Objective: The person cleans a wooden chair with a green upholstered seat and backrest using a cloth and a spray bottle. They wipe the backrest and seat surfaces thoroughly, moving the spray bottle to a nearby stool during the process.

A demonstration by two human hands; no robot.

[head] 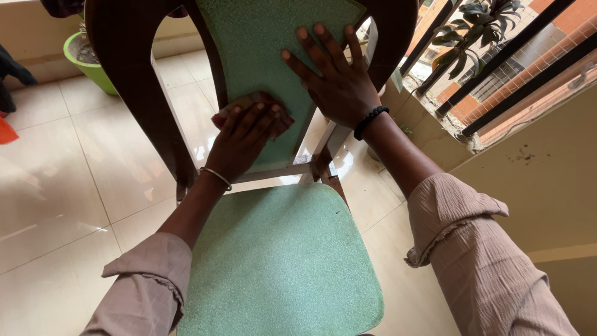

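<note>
My left hand (245, 134) presses down, fingers curled; my right hand (333, 78) lies flat, fingers spread (both sleeves pushed up).

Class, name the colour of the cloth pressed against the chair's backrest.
Dark red, a maroon cloth under the left hand; the head view shows it.

Free room and obstacles, placed from the green chair back (273, 56). Below it, the green seat (280, 261) lay bare, open to a hand. To either side, dark wooden posts (124, 81) blocked sideways passage. Left of the back, tiled floor (62, 186) stood open as far as a green pot (90, 62). To the right, a low wall (535, 180) and dark railing bars (522, 81) closed the way.
</note>
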